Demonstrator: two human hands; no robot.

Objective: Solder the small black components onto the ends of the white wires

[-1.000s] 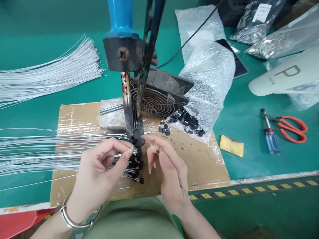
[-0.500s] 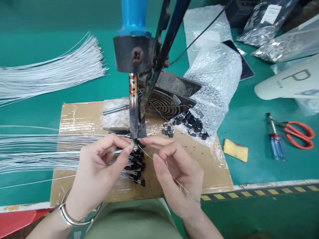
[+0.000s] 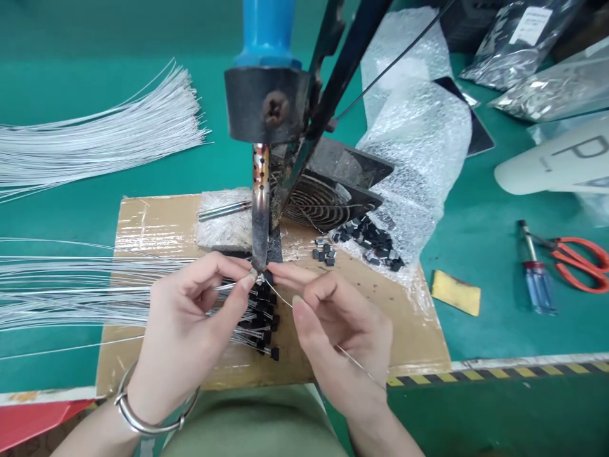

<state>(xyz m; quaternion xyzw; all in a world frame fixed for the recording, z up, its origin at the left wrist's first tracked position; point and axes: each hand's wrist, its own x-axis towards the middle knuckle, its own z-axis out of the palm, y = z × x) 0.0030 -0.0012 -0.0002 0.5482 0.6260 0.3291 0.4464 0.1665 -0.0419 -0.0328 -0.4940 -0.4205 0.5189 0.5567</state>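
My left hand (image 3: pixel 195 330), with a metal bangle at the wrist, is closed in a pinch on a thin white wire right under the soldering iron (image 3: pixel 259 235). The iron hangs tip down on a black holder. My right hand (image 3: pixel 347 336) is closed on a thin strand of solder wire (image 3: pixel 280 297), which runs across the palm and up to the tip; its forefinger rests near the joint. The joint itself is mostly hidden by fingertips. Just below lie several white wires (image 3: pixel 133 279) ending in black connectors (image 3: pixel 266 317).
A cardboard sheet (image 3: pixel 342 349) covers the work spot. Behind the iron lie a black fan (image 3: pixel 328 197), loose black pieces (image 3: pixel 371 238) and bubble wrap (image 3: pixel 423 146). At right are a yellow sponge (image 3: pixel 455 293), a screwdriver (image 3: pixel 537 279) and red-handled cutters (image 3: pixel 580 260). A wire bundle (image 3: pixel 118 136) lies at left.
The whole view has shifted slightly, so the iron and bench things appear further right. Both hands keep their grips at the iron tip, and the solder stays close to the joint.
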